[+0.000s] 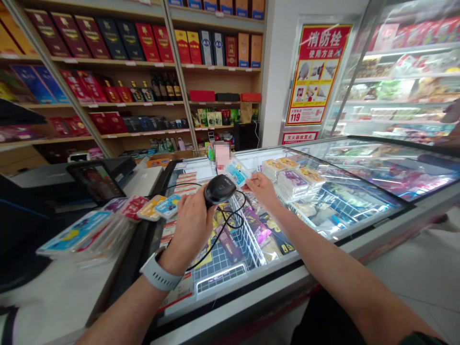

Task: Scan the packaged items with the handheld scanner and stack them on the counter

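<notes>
My left hand (194, 215), with a pale watch band on its wrist, is wrapped round the handle of a black barcode scanner (220, 189). The scanner's head points away, toward a flat blue-and-white package (237, 172). My right hand (261, 189) pinches that package by its right edge, above the freezer's glass top. Left of the scanner, flat packs in blue, yellow, red and purple (104, 225) lie fanned and stacked on the counter and freezer edge. Beyond my right hand, stacks of similar orange and purple packs (293, 177) rest on the glass. The scanner's black cable (226, 223) loops below it.
The glass-topped chest freezer (359, 191) holds wire baskets (219, 268) of frozen packs. On the left counter (68, 292) stands a dark screen (94, 181). Shelves of boxes and bottles (143, 62) line the back wall, beside a red fire-hydrant sign (319, 72) and a lit refrigerated display (402, 86).
</notes>
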A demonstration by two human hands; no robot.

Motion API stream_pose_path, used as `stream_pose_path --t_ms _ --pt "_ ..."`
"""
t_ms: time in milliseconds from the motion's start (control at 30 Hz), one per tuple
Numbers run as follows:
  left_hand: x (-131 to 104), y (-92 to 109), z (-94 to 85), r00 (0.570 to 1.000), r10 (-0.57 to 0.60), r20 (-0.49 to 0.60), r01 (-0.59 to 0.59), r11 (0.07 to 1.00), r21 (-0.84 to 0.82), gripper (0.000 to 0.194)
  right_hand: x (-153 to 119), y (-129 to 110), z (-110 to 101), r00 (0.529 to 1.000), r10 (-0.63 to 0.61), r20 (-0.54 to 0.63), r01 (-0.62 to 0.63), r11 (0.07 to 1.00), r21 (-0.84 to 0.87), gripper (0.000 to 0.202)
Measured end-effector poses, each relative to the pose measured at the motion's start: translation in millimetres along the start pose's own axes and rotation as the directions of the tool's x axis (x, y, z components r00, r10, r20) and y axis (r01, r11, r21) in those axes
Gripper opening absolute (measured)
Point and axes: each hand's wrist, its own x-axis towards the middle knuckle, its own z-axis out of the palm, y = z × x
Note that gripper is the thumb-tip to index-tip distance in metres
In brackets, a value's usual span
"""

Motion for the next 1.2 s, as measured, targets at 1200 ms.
stream_pose_path --t_ms 1200 --pt "1.6 2.2 -3.6 0.994 -0.088 0.065 0.089 0.996 -0.016 0.047 7.9 4.7 -42.5 0.985 -0.109 0.133 0.117 -0.144 -0.983 0.033"
